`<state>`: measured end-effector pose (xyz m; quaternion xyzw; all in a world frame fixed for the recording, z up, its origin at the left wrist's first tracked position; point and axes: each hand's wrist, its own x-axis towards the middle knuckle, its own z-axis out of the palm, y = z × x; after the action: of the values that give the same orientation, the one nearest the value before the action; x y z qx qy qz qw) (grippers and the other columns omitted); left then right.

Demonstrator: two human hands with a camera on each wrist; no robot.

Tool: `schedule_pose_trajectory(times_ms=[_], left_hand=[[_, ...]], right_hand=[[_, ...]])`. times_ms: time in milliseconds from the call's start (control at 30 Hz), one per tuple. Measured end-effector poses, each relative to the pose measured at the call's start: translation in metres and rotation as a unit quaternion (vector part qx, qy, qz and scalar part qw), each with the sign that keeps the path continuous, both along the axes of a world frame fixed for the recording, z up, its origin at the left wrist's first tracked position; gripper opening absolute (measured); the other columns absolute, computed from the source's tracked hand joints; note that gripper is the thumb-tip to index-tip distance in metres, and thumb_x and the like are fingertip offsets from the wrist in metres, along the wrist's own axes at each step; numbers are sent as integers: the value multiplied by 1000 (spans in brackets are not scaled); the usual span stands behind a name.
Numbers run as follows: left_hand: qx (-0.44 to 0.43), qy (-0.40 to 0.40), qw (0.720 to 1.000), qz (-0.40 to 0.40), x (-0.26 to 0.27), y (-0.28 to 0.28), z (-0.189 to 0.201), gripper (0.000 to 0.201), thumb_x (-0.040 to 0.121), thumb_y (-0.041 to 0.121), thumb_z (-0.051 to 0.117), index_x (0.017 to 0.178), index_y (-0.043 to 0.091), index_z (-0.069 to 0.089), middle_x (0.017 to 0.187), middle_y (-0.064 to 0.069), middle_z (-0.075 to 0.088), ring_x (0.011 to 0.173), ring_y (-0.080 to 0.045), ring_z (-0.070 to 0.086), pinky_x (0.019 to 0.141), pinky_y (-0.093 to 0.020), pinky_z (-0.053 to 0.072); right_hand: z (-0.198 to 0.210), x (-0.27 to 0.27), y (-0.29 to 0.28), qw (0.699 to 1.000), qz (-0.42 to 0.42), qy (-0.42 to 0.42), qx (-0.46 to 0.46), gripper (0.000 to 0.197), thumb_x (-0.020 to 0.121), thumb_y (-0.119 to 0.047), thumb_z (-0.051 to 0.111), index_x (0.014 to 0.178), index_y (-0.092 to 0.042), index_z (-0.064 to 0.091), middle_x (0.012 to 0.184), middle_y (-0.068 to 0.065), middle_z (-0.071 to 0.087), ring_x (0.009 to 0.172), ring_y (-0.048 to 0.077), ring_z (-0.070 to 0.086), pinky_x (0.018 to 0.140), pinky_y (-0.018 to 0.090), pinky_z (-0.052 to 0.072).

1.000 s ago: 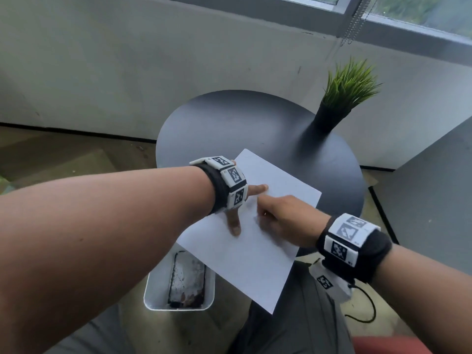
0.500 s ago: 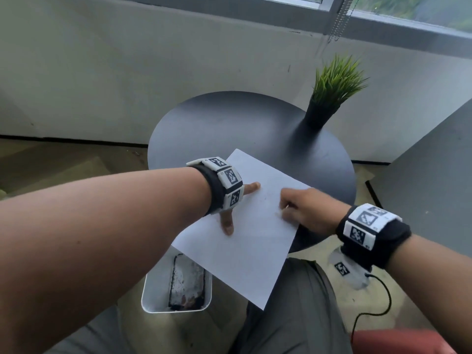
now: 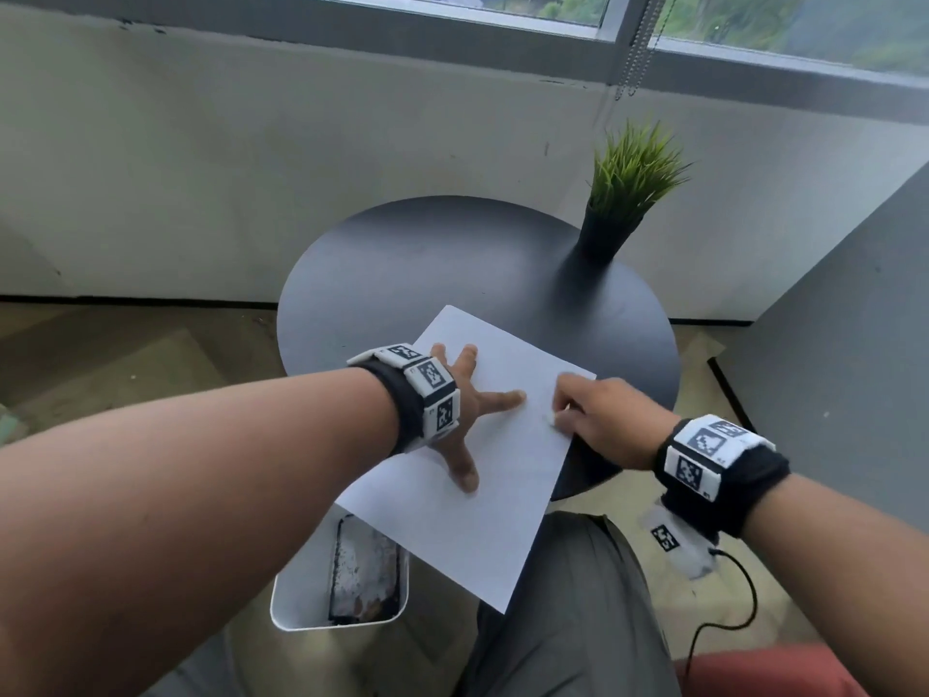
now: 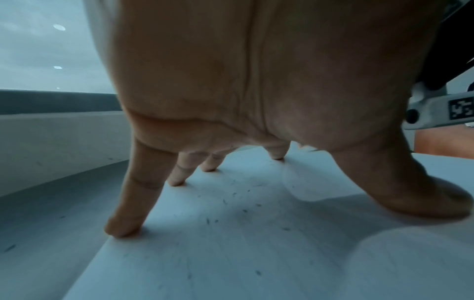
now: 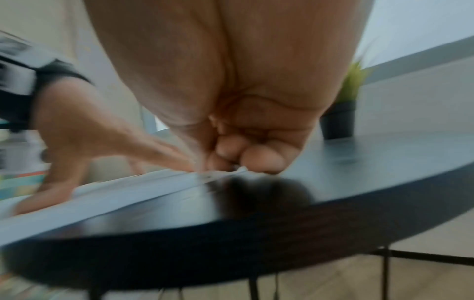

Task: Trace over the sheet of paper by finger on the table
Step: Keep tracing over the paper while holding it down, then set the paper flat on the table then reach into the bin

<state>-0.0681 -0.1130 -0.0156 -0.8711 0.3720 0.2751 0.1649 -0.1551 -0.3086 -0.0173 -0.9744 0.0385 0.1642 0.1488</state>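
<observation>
While the sheet of paper (image 3: 467, 495) lay half over the near rim of the table (image 3: 427, 254), pinned by the spread left hand (image 3: 465, 415), firm downward pressure was judged necessary as the right hand (image 3: 598, 420), curled with one finger extended, was drawn along its right edge.
</observation>
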Motion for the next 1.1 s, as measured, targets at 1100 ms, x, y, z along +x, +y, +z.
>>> schedule_pose_trajectory(times_ms=[1100], left_hand=[[-112, -33, 989, 90, -8, 41, -6, 96, 81, 76, 59, 157, 37, 18, 163, -8, 17, 149, -31, 21, 111, -51, 40]], right_hand=[[-11, 8, -43, 972, -201, -114, 27, 33, 90, -37, 59, 123, -33, 55, 125, 5, 48, 111, 26, 53, 104, 37, 39]])
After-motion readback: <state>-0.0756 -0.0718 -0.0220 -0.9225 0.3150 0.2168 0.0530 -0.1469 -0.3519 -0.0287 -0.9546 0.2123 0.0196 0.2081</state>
